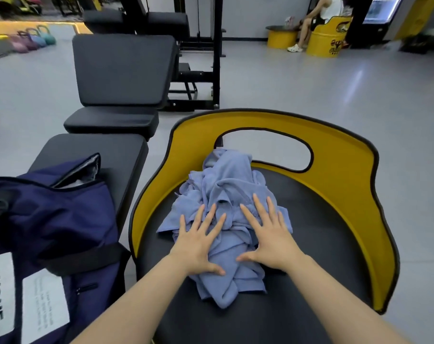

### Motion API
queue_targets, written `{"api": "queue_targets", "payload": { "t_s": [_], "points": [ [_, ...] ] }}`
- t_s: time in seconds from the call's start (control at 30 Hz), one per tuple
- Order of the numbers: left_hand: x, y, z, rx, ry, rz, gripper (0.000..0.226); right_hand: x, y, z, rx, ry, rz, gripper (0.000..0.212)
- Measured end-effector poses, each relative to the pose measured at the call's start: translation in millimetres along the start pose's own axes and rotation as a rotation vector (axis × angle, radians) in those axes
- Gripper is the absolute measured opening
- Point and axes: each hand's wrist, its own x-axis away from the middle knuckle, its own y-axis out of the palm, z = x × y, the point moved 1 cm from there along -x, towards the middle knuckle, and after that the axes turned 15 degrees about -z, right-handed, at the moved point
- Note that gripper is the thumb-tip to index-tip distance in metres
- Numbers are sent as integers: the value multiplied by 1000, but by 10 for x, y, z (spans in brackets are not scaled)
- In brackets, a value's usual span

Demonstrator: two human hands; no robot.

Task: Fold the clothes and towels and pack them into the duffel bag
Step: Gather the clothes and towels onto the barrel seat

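Pressing crumpled blue towel [225, 194], flat hands

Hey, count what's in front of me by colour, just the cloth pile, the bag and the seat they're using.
Light blue: 1, the crumpled cloth pile
Navy: 1, the duffel bag
Yellow and black: 1, the barrel seat
Total: 3

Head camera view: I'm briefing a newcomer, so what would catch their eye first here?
Probably the crumpled blue cloth pile on the round black seat of the yellow-backed chair, with the left hand and right hand lying flat on it, fingers spread. Next, the navy duffel bag at left, open on a black bench.
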Motion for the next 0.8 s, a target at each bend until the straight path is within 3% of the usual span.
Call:
{"api": "queue_targets", "payload": {
  "t_s": [0.3,0.8],
  "points": [
    [-614,-197,-182,-18,-172,17,105,-588,-179,149,17,99,20,112],
    [-1284,-421,-612,-13,-213,154,89,-1365,-327,396,-45,103,139,102]
  ]
}}
